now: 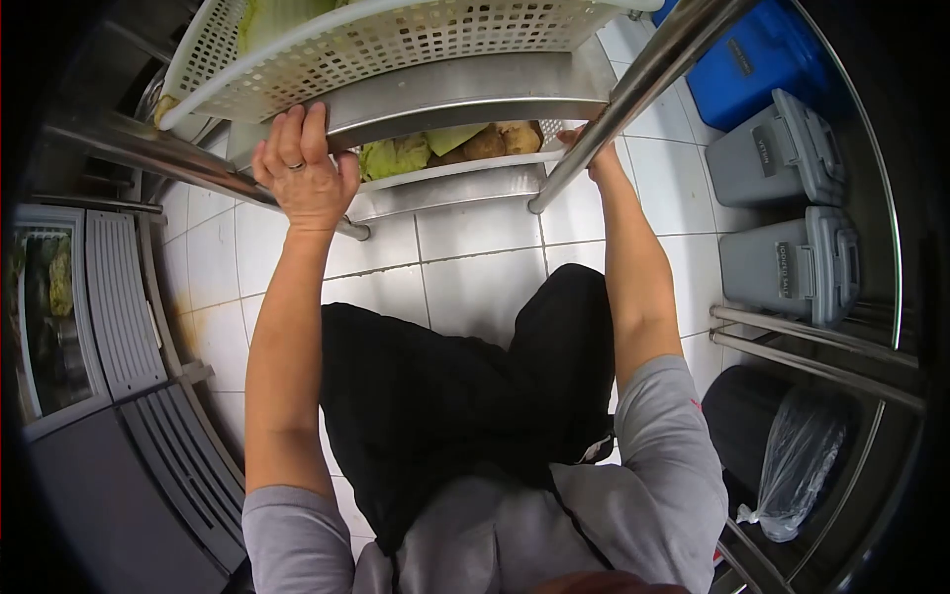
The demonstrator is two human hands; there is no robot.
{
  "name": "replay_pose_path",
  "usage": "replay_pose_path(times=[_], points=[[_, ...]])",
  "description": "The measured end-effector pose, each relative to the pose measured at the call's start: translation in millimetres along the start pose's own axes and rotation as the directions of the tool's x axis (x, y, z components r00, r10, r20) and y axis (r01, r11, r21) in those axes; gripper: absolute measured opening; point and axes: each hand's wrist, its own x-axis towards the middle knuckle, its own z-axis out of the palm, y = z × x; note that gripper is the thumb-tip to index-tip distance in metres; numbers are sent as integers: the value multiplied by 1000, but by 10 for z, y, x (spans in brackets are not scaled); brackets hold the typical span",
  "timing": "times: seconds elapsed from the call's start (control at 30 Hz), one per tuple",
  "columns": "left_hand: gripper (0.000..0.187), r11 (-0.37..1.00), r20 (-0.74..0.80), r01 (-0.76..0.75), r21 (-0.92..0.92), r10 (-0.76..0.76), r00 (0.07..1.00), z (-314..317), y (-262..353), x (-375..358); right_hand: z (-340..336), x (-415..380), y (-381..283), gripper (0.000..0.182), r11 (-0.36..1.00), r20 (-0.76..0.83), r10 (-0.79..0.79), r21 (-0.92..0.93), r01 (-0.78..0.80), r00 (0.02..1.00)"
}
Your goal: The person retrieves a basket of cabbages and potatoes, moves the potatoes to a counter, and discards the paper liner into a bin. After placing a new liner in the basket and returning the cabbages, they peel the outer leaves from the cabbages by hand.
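Note:
My left hand (pixel 309 170) lies against the front edge of the steel shelf (pixel 465 97), fingers stretched out over it and thumb apart. A ring is on one finger. Just above it stands a white perforated basket (pixel 435 38) with leafy cabbage (pixel 277 22) inside. Under that shelf a second white basket (pixel 455 170) holds a green leafy vegetable (pixel 394 156) and brown root vegetables (pixel 485 145). My right hand (pixel 598 158) grips this lower basket's right end. The steel table leg (pixel 633 89) partly hides its fingers.
Steel legs (pixel 178 156) frame the shelves. On the right stand a blue bin (pixel 772 64), grey lidded bins (pixel 762 163) and a clear plastic bag (pixel 807 455). A glass-door fridge (pixel 61 317) is at left. White tiles (pixel 475 282) cover the floor.

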Motion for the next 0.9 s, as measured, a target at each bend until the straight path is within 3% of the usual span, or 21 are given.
replay_pose_path(times=[0.13,0.2,0.3,0.4,0.43,0.53,0.57,0.73,0.9], points=[[72,1000,12,-11,7,11,1000,8,-44,-15,-133,-98,-251,29,982,-104,179,72,-172,978],[71,1000,1,-4,18,4,1000,10,-19,4,-296,164,81,29,974,-244,191,167,-153,951],[71,1000,-7,0,3,1,1000,35,-23,-7,-408,174,-14,30,929,-409,274,345,-131,871],[70,1000,-59,1,-5,-2,998,88,-13,-8,-399,71,88,39,798,-316,244,602,-5,917],[70,1000,-70,0,3,0,998,118,-12,-5,-334,97,264,54,749,-208,279,658,-77,938],[69,1000,-96,-11,25,14,995,137,-27,-15,-122,-78,320,67,444,164,82,877,-184,983],[69,999,-102,-19,27,21,995,131,-20,-8,-68,-112,334,69,442,190,81,873,-206,978],[67,997,-128,-63,48,69,989,131,1,31,40,-42,634,80,425,208,104,875,-232,973],[65,993,-99,-111,47,115,988,49,65,78,158,-65,467,89,415,-27,247,906,-81,969]])
